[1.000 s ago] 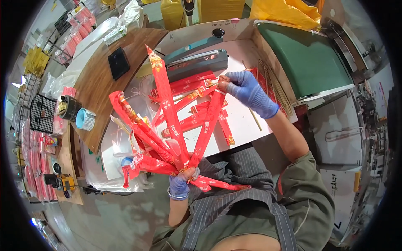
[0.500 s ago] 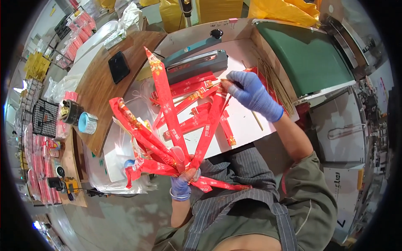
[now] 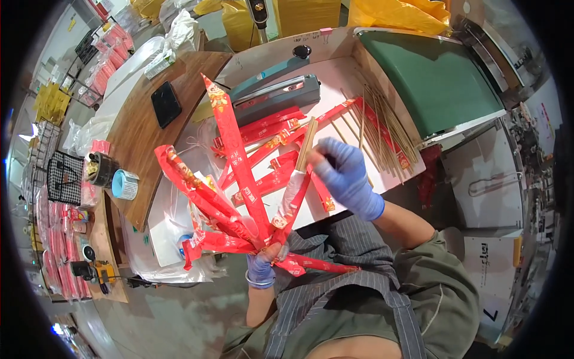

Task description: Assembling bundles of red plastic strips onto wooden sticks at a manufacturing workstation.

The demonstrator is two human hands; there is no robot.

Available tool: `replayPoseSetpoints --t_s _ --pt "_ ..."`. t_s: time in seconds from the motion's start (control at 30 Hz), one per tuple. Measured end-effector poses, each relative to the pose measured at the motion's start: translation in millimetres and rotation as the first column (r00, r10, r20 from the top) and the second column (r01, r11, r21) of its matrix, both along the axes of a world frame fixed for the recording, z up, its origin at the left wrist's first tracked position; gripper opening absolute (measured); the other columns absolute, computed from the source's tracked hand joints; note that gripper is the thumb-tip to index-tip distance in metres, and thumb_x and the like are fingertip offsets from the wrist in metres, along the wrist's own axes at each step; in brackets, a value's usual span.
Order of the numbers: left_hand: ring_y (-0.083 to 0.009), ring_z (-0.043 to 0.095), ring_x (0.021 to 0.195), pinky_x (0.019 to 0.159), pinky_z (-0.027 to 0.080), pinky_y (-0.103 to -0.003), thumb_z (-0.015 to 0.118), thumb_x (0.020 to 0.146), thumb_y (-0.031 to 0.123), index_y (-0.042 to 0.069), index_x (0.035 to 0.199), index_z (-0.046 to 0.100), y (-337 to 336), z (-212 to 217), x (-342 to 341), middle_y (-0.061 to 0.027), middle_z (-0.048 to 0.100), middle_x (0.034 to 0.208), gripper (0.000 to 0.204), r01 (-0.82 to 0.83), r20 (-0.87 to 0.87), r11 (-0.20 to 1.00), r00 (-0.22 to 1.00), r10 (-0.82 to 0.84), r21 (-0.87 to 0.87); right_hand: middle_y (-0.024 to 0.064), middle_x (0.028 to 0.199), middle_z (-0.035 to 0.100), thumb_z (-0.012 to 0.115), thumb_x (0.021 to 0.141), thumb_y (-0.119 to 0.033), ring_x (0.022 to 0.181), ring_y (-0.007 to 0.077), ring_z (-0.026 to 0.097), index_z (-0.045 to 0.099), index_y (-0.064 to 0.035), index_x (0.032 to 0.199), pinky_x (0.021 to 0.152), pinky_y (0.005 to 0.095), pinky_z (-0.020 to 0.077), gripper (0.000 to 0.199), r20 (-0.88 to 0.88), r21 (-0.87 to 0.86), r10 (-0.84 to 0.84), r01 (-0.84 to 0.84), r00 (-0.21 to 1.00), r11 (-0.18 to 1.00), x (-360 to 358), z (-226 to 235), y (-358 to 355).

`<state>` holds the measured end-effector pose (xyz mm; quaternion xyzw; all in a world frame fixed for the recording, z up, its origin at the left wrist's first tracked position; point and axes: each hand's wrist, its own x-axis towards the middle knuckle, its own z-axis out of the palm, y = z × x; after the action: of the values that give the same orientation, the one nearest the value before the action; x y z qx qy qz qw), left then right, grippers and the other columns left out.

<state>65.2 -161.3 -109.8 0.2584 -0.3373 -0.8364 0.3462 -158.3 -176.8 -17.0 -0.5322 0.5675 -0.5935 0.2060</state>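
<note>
My left hand, in a thin blue-purple glove, is closed round a fanned bunch of red printed sleeves at their lower ends. From one sleeve in this bunch, with its pale inner side showing at the top, a tight bundle of thin wooden sticks stands out. Beside that bundle is my gloved right hand. Its fingers are curled, with thumb and forefinger at the sticks' right edge. Whatever lies between them is hidden.
More red sleeves and loose thin sticks lie on the white worktop. A grey sealing machine stands behind them. Green belt is at the right. On the wooden side table are a black phone and a tape roll.
My right hand has moved down, off the sleeve's upper end. That sleeve's top now sits lower, exposing the wooden sticks. My left hand keeps its grip on the bunch.
</note>
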Motion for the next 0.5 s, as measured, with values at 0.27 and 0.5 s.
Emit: replayPoseSetpoints --t_s 0.27,0.5 --pt "-0.0077 0.035 0.04 0.04 0.03 -0.021 0.058 0.074 0.01 -0.001 0.107 0.042 -2.1 14.7 -12.4 -0.0027 0.043 0.056 0.038 0.04 0.013 0.999 0.999 -0.039 -0.023 -0.0009 0.056 0.046 0.054 0.08 -0.015 0.045 0.0053 0.041 0.055 -0.0027 0.077 0.04 0.0188 0.0329 0.013 0.628 0.301 -0.113 -0.107 0.77 0.948 -20.1 -14.3 -22.2" --pt "-0.0072 0.033 0.037 0.039 0.028 -0.021 0.057 0.077 0.017 -0.004 0.103 0.044 -0.7 3.0 3.3 -0.0041 0.048 0.058 0.036 -0.053 -0.066 0.995 0.996 0.058 0.079 0.0081 0.054 0.049 0.051 0.074 -0.016 0.043 0.0187 0.049 0.05 -0.0024 0.068 0.037 0.0307 0.0393 0.015 -0.079 0.463 -0.409 0.397 0.909 0.793 -210.8 -87.3 -82.1"
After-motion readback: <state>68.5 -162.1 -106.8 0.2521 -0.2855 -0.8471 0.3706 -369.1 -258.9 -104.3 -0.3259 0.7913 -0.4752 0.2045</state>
